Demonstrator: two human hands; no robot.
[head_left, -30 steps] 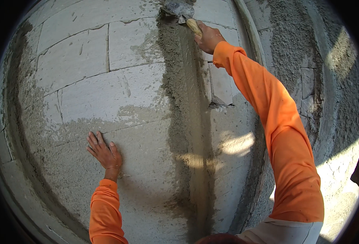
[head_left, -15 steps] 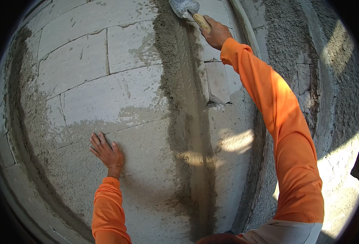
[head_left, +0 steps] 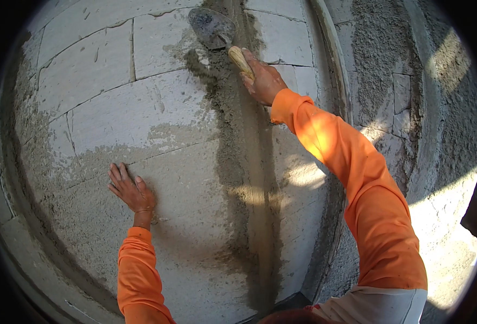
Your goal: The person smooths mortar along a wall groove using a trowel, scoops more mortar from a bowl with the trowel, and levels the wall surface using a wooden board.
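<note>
Grey mortar strip may smear if right hand, holding trowel, slips; left of strip, left hand spreads wide.

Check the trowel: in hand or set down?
In hand: the right hand grips the trowel by its wooden handle, blade pointing up and left. Whether the blade touches the wall, I cannot tell.

Mortar strip runs up the block wall. Trowel's by its upper left side, right hand on the handle, in front of the strip. Left hand's on the wall, well left of the strip. Another mortar band sits way further left of it.
</note>
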